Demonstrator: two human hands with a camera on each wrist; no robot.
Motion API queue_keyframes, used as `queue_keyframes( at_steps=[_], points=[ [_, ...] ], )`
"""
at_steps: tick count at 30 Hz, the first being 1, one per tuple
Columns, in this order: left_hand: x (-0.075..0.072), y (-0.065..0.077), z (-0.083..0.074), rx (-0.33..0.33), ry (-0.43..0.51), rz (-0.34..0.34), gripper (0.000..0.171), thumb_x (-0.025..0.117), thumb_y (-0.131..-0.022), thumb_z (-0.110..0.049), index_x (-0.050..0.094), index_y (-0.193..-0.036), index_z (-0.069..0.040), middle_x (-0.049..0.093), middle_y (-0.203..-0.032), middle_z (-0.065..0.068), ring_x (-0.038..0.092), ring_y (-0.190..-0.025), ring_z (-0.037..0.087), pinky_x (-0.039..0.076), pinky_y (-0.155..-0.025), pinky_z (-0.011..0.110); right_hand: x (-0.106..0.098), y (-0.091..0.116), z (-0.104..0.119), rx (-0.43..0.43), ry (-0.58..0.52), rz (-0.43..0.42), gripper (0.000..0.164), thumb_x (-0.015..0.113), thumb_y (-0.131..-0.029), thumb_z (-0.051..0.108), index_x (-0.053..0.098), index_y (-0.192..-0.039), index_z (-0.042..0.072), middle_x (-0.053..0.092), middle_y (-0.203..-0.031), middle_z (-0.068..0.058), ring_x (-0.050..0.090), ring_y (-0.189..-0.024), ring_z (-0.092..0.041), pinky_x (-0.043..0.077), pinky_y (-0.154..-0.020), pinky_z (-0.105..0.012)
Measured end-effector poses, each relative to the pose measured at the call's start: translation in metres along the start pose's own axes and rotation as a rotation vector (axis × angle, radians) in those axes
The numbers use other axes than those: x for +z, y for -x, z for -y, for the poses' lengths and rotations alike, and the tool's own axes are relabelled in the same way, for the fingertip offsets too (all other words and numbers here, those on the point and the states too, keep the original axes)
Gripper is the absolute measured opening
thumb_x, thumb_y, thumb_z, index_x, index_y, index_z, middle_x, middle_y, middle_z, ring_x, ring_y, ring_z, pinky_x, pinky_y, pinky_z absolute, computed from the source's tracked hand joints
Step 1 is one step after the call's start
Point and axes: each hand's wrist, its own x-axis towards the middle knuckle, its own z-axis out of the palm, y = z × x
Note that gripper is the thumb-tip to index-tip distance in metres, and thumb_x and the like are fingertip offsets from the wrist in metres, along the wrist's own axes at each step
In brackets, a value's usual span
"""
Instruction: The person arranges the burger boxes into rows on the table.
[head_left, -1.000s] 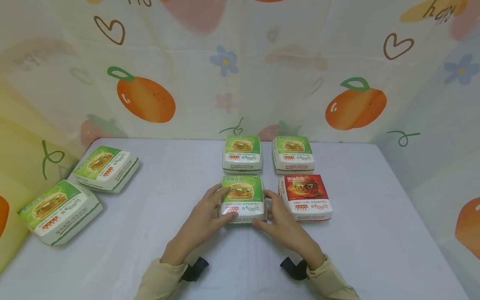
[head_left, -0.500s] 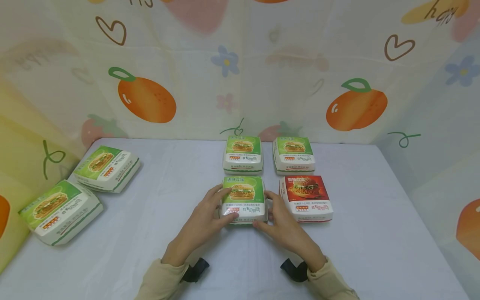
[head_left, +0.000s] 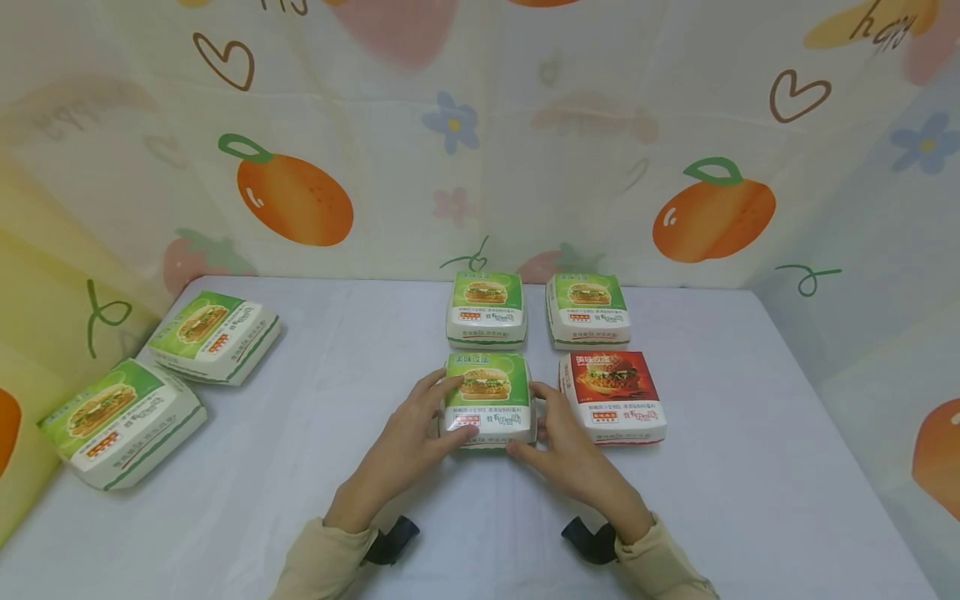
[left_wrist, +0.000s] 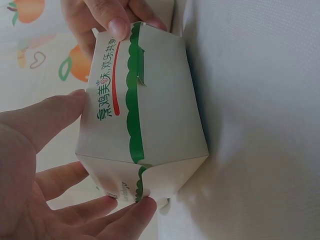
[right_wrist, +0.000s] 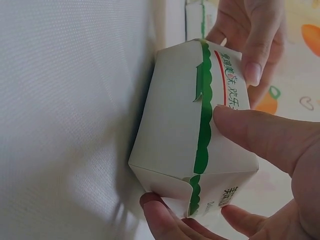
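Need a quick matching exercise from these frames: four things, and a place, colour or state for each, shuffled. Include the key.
Things
1. Held box
2. Red-topped box
3. Left hand
4. Backdrop

Descriptions
A. Printed with oranges and hearts
B. At the left side of the box being gripped
C. Green on top
D. To the right of the box being gripped

Pairs: 1-C, 2-D, 3-B, 4-A

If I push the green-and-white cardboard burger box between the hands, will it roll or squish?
The burger box probably won't roll, as its sides are flat. It looks folded from thin card, so squeezing might dent it. Being wider than tall, it'll likely slide on the white cloth before tipping.
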Motion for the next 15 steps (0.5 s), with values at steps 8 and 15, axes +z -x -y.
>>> queue_keyframes(
  at_steps=[8, 15],
  points=[
    [0.0000, -0.0002, -0.0010, -0.003, -0.003, -0.001, 0.067, 0.077, -0.087, -0.029, 0.048, -0.146, -0.016, 0.036, -0.157, 0.015, 0.060, -0.114, 0.026, 0.053, -0.096, 0.046, 0.0002, 0.0004, -0.0005, -0.006, -0.009, -0.006, 0.086, 0.081, -0.083, 0.016, 0.030, -0.150, 0.001, 0.038, -0.151, -0.021, 0.059, -0.113, -0.028, 0.054, -0.096, -0.045],
    [-0.0008, 0.0004, -0.0014, -0.003, -0.011, -0.003, 0.067, 0.077, -0.087, -0.030, 0.048, -0.145, -0.016, 0.036, -0.157, 0.014, 0.059, -0.115, 0.027, 0.053, -0.096, 0.047, 0.0005, -0.0003, -0.0013, -0.015, 0.005, -0.008, 0.086, 0.080, -0.084, 0.016, 0.029, -0.150, 0.000, 0.037, -0.151, -0.021, 0.058, -0.114, -0.028, 0.053, -0.098, -0.046]
  ],
)
